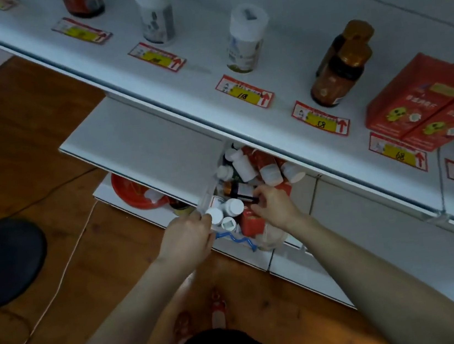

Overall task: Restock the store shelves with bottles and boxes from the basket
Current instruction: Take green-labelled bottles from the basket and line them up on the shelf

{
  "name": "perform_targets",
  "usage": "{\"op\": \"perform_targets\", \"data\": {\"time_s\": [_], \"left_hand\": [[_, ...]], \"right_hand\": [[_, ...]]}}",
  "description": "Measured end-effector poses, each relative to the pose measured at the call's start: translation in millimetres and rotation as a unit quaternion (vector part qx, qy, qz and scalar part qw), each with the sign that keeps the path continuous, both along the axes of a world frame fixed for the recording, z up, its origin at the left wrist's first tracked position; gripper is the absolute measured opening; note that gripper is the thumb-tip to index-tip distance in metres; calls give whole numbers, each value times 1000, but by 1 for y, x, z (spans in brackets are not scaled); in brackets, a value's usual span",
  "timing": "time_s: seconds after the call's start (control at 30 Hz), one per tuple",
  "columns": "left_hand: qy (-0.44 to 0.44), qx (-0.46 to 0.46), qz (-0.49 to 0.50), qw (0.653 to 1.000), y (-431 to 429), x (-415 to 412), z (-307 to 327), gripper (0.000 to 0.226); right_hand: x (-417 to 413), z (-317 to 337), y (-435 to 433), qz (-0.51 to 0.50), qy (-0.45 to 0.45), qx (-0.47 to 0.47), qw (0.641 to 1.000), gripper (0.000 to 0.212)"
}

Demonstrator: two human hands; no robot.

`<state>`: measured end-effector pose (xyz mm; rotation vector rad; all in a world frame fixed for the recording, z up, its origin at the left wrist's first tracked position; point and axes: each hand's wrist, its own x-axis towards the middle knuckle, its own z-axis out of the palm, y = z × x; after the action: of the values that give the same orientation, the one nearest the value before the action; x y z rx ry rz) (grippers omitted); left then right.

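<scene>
Left hand (188,234): fingers curled at the basket (207,196) rim, 9 o'clock side; what it grips, cannot tell. Right hand (274,209), the nearer, pinches the base of the amber bottle (238,192), which lies flat in the basket, axis 10–4 o'clock, cap toward 10. Upper shelf (203,45) lies beyond at 12 o'clock.

View: one wide-angle camera on the person's head.
Facing: forward and steeply down; the red shoes (218,307) show near the bottom edge, almost straight below the lens.
Nearness: the clear plastic basket (208,196) sits mid-frame at arm's reach; the white metal shelf (288,33) is closer and fills the top.
Tilt: shelf edges run diagonally, upper left to lower right, above the brown wooden floor (28,140).
</scene>
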<state>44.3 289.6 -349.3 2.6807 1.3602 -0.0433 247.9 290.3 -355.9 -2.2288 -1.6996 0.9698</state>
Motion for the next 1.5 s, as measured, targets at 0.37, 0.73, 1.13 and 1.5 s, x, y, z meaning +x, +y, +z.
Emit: {"op": "perform_targets", "data": {"time_s": [0.37, 0.73, 1.13, 1.5], "left_hand": [[170, -86, -109, 976, 74, 54, -92, 52], [203, -37, -169, 964, 85, 68, -102, 18], [-130, -127, -96, 979, 75, -5, 9, 58], [-292, -236, -20, 927, 58, -34, 125, 41]], "right_hand": [[-14, -98, 33, 72, -75, -75, 992, 59], [-22, -117, 30, 24, -69, -16, 997, 39], [-12, 22, -23, -79, -47, 85, 992, 43], [-41, 149, -82, -138, 20, 164, 977, 22]]}}
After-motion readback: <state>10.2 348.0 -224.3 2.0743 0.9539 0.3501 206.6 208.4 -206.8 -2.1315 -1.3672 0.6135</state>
